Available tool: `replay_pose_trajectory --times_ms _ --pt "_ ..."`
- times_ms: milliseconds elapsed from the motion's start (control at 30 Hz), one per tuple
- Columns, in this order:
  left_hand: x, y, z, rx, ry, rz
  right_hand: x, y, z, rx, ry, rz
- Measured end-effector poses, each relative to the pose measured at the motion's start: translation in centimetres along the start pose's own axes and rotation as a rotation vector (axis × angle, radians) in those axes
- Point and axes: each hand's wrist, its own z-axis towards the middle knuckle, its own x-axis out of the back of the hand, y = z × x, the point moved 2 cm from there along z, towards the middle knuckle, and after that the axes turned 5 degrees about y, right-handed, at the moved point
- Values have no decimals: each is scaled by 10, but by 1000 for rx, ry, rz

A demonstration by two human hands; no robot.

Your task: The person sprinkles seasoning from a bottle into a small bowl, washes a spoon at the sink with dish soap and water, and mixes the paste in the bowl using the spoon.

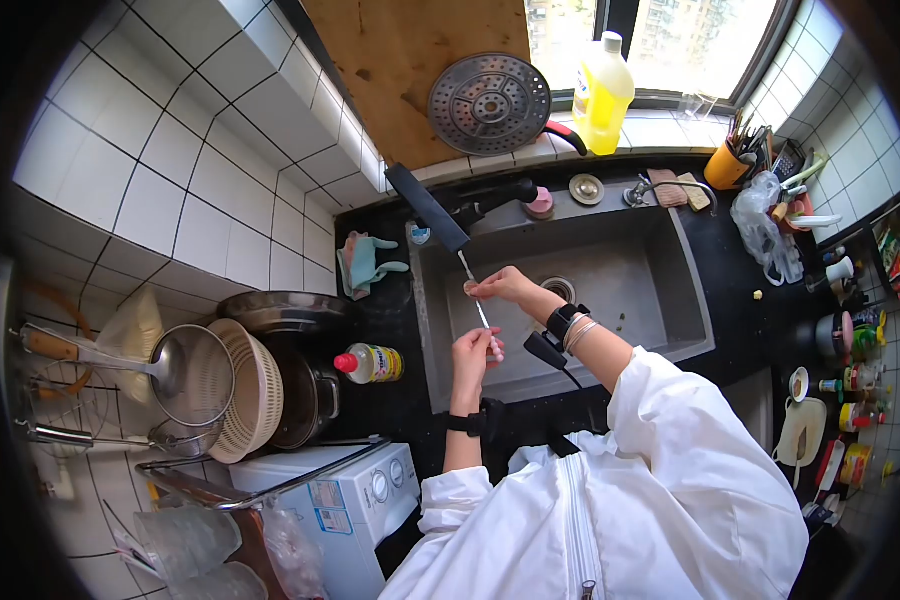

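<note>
My left hand is closed around the lower end of a slim, pale, shiny utensil; its kind is hard to make out. At the upper end of this utensil, the fingers of my right hand are pinched together. Both hands are over the left part of a grey sink. Just above them is the mouth of a dark, flat faucet, from which a thin stream of water runs toward the utensil and my right fingertips.
Left of the sink are teal rubber gloves, a red-capped bottle and pots. Behind it stand a yellow detergent bottle, a round perforated metal plate and a drain stopper. Jars and utensils line the right counter.
</note>
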Motion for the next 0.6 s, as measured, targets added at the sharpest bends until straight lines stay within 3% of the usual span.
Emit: replay_pose_trajectory --times_ms 600 --pt "-3 -2 8 -74 57 64 -17 4 21 -112 93 194"
